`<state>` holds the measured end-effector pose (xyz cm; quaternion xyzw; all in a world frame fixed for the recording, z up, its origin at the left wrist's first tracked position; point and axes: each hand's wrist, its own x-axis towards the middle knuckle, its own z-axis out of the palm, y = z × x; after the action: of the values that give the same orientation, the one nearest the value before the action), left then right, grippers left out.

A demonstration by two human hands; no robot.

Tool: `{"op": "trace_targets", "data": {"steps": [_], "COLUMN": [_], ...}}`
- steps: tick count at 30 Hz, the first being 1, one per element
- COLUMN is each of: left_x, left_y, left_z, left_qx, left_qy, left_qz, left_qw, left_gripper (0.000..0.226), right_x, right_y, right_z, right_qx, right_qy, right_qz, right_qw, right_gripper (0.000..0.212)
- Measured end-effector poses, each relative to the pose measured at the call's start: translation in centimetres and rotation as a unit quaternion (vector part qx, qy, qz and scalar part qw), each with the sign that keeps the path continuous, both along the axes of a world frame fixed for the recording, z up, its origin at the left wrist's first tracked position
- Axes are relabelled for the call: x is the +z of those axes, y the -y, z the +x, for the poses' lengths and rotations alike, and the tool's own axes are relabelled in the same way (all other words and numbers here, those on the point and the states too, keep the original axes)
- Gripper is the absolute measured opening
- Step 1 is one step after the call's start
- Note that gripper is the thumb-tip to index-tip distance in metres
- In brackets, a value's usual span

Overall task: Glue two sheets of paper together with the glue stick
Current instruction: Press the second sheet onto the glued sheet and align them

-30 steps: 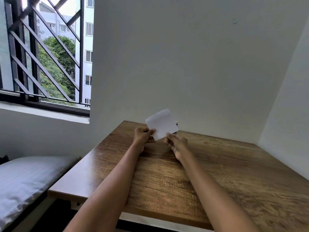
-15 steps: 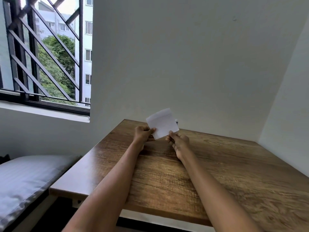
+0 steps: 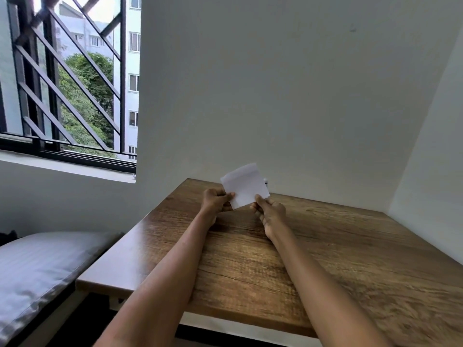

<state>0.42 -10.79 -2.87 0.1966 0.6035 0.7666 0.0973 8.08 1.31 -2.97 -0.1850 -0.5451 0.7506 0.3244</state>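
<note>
Paper (image 3: 244, 186) was pinched by left hand (image 3: 216, 202) and right hand (image 3: 270, 213), raised above the table (image 3: 338, 259).

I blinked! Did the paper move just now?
No. The paper stays held up by both hands over the table's far edge; only the camera shifted slightly.
</note>
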Motion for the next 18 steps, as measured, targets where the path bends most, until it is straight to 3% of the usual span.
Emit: {"op": "trace_targets", "data": {"steps": [18], "left_x": [0.05], "left_y": [-0.27], "left_z": [0.00], "left_qx": [0.002], "left_qy": [0.002], "left_qz": [0.010], "left_qw": [1.000], "left_gripper": [0.027], "right_x": [0.11], "right_y": [0.05], "right_z": [0.32], "right_qx": [0.034], "right_qy": [-0.021], "right_qz": [-0.016], "right_qw": [0.999], "right_gripper": [0.005]}}
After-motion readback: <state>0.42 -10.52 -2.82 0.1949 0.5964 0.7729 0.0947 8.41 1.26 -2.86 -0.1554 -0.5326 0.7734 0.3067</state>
